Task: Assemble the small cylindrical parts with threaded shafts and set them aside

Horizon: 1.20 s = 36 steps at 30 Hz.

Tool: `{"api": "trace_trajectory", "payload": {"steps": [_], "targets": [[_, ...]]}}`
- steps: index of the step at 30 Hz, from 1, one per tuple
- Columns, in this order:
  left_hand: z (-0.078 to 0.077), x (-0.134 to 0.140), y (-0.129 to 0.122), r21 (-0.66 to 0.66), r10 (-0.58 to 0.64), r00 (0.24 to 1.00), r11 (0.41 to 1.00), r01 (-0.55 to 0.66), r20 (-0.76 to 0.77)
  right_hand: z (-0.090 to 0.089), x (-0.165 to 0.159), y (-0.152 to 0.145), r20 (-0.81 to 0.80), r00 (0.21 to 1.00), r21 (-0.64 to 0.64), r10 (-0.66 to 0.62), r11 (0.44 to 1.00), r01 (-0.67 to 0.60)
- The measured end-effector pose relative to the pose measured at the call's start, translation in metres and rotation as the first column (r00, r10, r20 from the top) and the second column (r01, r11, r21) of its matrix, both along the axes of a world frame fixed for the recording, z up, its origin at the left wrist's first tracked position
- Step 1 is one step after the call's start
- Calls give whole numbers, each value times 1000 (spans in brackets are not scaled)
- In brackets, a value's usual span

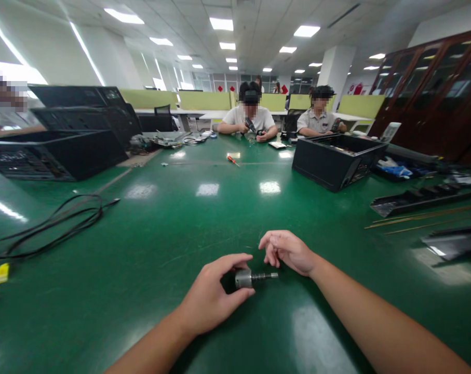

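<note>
My left hand curves around a small metal cylinder with a thin stepped shaft pointing right, low over the green table. The thumb lies along the cylinder's near side and the fingers along its far side; the index finger stands a little off it. Beyond the shaft's tip, my right hand hovers with loosely bent fingers, apart from the part and holding nothing visible. Whether the cylinder rests on the tabletop I cannot tell.
Black cables lie at left, near open black computer cases. Another black case stands right, with dark trays and thin rods. An orange screwdriver lies mid-table. Two people sit opposite; another is at far left.
</note>
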<state>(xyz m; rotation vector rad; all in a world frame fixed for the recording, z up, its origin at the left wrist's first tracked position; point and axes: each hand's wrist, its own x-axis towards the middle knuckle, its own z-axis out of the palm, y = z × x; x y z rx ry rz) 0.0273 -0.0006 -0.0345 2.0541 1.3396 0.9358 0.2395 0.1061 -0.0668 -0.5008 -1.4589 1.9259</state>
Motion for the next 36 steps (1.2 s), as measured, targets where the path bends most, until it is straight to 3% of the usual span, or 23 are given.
{"api": "trace_trajectory", "payload": {"steps": [3, 5, 8, 10, 14, 27, 36], "targets": [[0, -4, 2, 16, 107, 994, 994, -108, 32, -1, -3, -6, 14, 999, 174, -31, 984, 28], [2, -3, 2, 56, 120, 991, 991, -123, 58, 1, -3, -12, 49, 994, 318, -99, 945, 78], [3, -1, 2, 92, 102, 990, 990, -111, 96, 9, 0, -22, 77, 964, 594, -256, 788, 162], [2, -1, 2, 96, 90, 991, 990, -99, 102, 16, 1, -28, 85, 946, 712, -313, 683, 162], [-1, -1, 3, 109, 67, 990, 991, -81, 123, 23, -1, -33, 121, 936, 817, -330, 569, 95], [0, 2, 4, 112, 63, 991, 991, -76, 119, 13, -7, -34, 170, 908, 864, -383, 501, 50], [0, 1, 3, 81, 136, 986, 986, -144, 94, 14, -7, -34, 182, 896, 864, -404, 500, 50]]}}
